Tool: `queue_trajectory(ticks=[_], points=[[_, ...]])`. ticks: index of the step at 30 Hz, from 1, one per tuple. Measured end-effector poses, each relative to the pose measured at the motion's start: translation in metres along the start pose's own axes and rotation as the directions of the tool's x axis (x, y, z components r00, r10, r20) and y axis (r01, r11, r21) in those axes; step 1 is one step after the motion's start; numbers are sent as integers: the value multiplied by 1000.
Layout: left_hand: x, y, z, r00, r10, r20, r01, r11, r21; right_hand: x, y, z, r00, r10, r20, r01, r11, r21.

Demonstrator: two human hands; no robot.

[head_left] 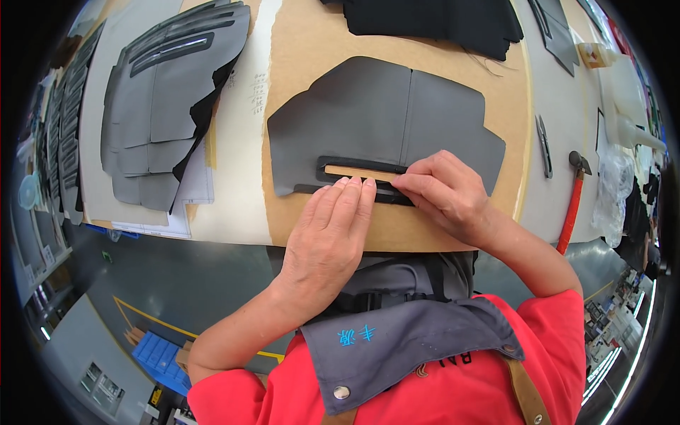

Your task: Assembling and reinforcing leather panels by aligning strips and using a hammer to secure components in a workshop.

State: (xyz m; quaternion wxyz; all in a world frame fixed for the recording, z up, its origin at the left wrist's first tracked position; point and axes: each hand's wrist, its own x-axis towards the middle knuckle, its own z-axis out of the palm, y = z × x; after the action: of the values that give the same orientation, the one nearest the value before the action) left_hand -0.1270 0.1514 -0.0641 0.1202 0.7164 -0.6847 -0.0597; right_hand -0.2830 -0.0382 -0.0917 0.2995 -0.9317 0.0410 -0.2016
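A grey leather-like panel (361, 106) with a vertical seam lies flat on the brown board in front of me. Near its lower edge is a long slot framed by a black border (340, 161), with the brown board showing through. My left hand (329, 223) lies with its fingers stretched out side by side, the tips pressing on the slot's lower edge. At the slot's right end, my right hand (450, 195) pinches a black strip (395, 197) between thumb and fingers. The fingers partly hide the strip and that end of the slot.
On the left lies a stack of grey panels (170, 106) with similar black-edged slots. Black fabric (432, 21) lies at the far edge. To the right are a utility knife (544, 145), a red-handled hammer (571, 202) and a clear plastic bag (613, 195).
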Motion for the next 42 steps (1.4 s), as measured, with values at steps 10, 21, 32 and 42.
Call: queue_trajectory(ticks=[10, 21, 32, 42], points=[[1, 2, -2, 1000, -24, 19, 24, 999, -26, -6, 3, -6, 988, -147, 42, 150, 983, -101], [-1, 9, 8, 999, -32, 17, 30, 996, 82, -6, 2, -6, 979, -198, 48, 203, 965, -167], [-2, 9, 7, 999, -32, 35, 29, 996, 81, -11, 5, -8, 974, -223, 51, 228, 959, -171], [1, 12, 7, 1000, -19, -15, 19, 1000, -8, -7, 7, -11, 950, -302, 78, 311, 935, -169]])
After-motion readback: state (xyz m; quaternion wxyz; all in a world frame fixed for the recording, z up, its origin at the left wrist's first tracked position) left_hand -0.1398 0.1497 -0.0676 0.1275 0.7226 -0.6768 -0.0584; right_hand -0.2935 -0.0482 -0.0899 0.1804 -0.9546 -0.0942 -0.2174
